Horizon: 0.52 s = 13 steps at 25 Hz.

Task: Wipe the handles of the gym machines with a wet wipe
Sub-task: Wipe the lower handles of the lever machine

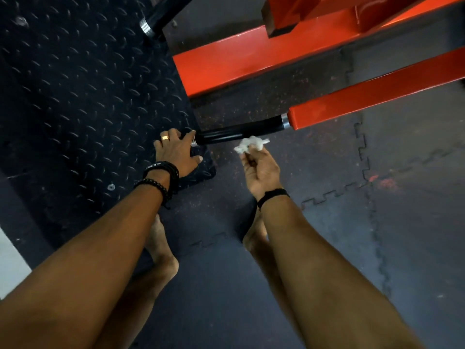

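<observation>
A black handle (pixel 239 132) with silver collars sticks out leftward from an orange machine arm (pixel 377 96). My left hand (pixel 177 152), wearing a ring and dark bracelets, has its fingers spread at the handle's free end, the fingertips touching the end cap. My right hand (pixel 259 170) pinches a crumpled white wet wipe (pixel 250 144) just below the handle's middle, the wipe touching or almost touching the handle's underside.
A black diamond-plate footplate (pixel 75 96) fills the left side. Orange frame beams (pixel 251 59) lie beyond the handle. A second black handle (pixel 161 16) shows at the top. Dark interlocking rubber floor tiles (pixel 377 222) spread to the right. My bare feet stand below.
</observation>
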Tool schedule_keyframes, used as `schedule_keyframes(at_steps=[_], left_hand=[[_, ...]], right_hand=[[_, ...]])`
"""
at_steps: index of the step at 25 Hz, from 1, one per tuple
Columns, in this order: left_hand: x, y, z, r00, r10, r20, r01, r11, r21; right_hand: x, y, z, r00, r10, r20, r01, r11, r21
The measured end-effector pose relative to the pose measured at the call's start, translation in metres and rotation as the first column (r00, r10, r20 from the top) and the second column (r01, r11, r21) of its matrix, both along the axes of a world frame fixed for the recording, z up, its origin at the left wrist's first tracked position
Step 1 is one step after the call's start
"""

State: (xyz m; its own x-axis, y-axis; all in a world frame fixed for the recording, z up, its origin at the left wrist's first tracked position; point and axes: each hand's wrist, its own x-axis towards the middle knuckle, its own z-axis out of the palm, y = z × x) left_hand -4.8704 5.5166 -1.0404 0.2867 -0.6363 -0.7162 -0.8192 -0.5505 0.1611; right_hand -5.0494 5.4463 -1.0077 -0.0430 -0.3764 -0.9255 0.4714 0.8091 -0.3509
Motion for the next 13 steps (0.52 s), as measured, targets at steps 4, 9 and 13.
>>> schedule_keyframes(at_steps=[4, 9, 13], left_hand=[[-0.028, 0.054, 0.084, 0.954, 0.229, -0.193, -0.223, 0.973, 0.052], [-0.034, 0.11, 0.258, 0.695, 0.564, -0.445, -0.604, 0.794, 0.063], [0.017, 0.113, 0.416, 0.526, 0.626, -0.575, -0.794, 0.603, -0.07]], right_hand=[[0.027, 0.047, 0.09, 0.959, 0.282, 0.043, -0.284, 0.958, 0.044], [0.05, 0.064, 0.262, 0.797, 0.603, -0.017, -0.603, 0.795, -0.07], [0.075, 0.065, 0.404, 0.716, 0.697, -0.047, -0.686, 0.688, -0.239]])
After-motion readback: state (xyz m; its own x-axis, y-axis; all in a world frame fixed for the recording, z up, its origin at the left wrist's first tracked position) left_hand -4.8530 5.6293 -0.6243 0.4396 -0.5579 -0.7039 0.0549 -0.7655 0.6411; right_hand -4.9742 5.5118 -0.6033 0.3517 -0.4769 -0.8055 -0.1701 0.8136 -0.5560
